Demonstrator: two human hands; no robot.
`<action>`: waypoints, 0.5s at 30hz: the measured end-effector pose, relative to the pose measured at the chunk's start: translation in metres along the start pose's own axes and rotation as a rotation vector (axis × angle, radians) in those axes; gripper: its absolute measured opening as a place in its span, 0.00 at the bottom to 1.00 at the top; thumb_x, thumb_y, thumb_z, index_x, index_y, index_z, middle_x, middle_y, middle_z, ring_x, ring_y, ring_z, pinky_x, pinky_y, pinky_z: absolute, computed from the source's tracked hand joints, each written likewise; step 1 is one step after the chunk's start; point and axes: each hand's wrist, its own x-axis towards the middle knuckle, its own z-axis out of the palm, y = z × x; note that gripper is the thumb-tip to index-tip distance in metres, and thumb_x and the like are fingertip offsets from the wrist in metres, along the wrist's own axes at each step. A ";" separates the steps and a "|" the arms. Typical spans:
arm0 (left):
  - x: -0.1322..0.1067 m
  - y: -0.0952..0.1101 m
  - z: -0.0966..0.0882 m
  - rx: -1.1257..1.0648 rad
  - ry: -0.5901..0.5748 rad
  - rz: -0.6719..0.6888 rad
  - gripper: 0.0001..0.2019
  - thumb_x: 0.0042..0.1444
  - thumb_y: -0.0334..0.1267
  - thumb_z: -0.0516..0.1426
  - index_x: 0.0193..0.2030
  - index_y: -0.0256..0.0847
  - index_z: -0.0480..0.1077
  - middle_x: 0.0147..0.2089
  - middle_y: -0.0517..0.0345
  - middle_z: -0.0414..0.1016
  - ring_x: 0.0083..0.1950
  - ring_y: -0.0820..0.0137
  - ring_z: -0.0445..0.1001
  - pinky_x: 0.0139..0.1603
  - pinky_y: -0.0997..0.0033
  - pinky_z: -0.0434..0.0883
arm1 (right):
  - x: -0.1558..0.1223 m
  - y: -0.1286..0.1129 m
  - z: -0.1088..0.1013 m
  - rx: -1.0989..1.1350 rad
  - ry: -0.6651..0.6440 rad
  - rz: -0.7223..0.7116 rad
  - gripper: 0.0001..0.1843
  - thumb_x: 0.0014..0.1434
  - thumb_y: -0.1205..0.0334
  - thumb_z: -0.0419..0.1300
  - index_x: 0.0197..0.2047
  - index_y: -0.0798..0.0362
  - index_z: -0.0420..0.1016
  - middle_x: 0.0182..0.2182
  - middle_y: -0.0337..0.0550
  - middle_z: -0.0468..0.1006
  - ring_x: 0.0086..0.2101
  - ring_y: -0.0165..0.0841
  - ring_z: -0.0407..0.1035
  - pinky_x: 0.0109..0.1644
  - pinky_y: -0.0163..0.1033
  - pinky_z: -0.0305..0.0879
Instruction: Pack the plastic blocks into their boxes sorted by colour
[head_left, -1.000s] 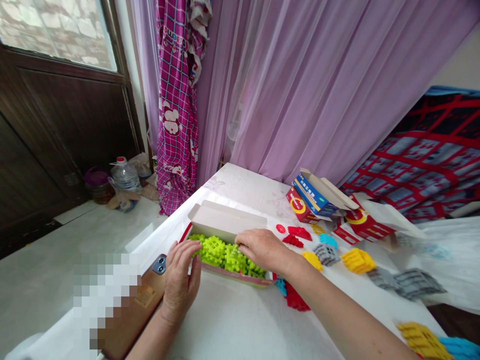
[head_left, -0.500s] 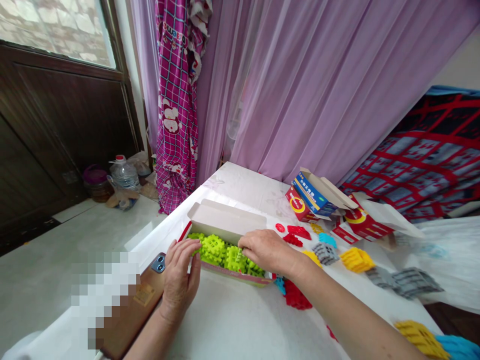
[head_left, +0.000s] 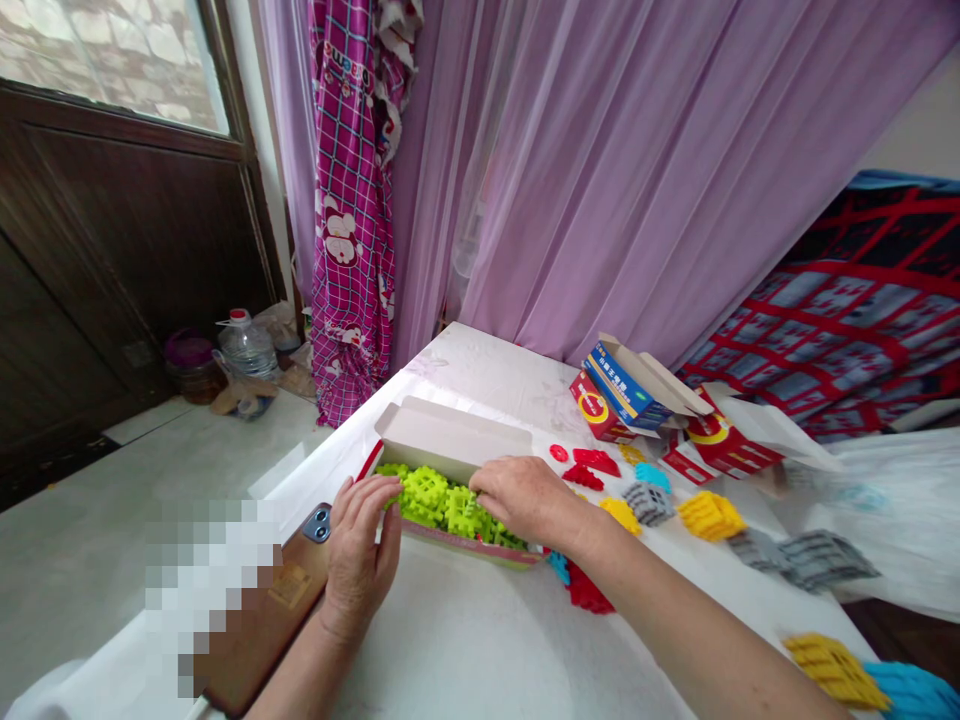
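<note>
A long open carton [head_left: 495, 557] lies on the table, filled with lime-green plastic building blocks [head_left: 424, 495]. Its pale lid flap [head_left: 454, 432] stands up along the far side. At the carton's left end is my left hand [head_left: 364, 545], fingers stretched out and thumb apart, fingertips by the green blocks. My right hand [head_left: 525, 497] reaches over the right half, its fingers curled down and closed on a green block among the others; the fingertips are partly hidden. Just right of the carton lie red blocks [head_left: 589, 588] and a blue piece [head_left: 559, 567], partly under my right forearm.
A brown phone [head_left: 274, 610] lies along the left table edge. Yellow blocks [head_left: 712, 515], grey blocks [head_left: 829, 560] and red pieces [head_left: 596, 460] are scattered to the right. A blue box [head_left: 626, 385] and an opened red box [head_left: 739, 445] stand at the back right.
My right hand has shifted slightly left over the green blocks. My left hand stays at the carton's left end.
</note>
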 end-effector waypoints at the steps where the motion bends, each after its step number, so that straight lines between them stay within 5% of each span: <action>1: 0.000 0.000 0.000 -0.002 0.001 -0.002 0.12 0.59 0.29 0.54 0.48 0.45 0.68 0.45 0.55 0.79 0.49 0.67 0.76 0.62 0.55 0.64 | -0.001 0.002 -0.001 0.010 0.006 0.005 0.10 0.63 0.63 0.54 0.41 0.49 0.78 0.40 0.43 0.81 0.41 0.35 0.73 0.40 0.36 0.59; 9: -0.003 -0.003 0.001 -0.025 -0.016 -0.021 0.13 0.59 0.28 0.54 0.49 0.45 0.68 0.46 0.54 0.78 0.51 0.66 0.75 0.63 0.52 0.63 | -0.015 0.022 -0.023 -0.033 0.022 0.184 0.12 0.60 0.64 0.53 0.39 0.48 0.79 0.39 0.43 0.82 0.39 0.35 0.74 0.37 0.36 0.57; 15: -0.003 -0.002 0.001 -0.011 -0.022 -0.008 0.12 0.59 0.28 0.54 0.48 0.44 0.68 0.46 0.54 0.78 0.51 0.66 0.75 0.64 0.54 0.63 | -0.025 0.026 -0.017 -0.074 -0.043 0.207 0.12 0.57 0.65 0.54 0.37 0.48 0.80 0.37 0.44 0.83 0.37 0.36 0.74 0.33 0.37 0.55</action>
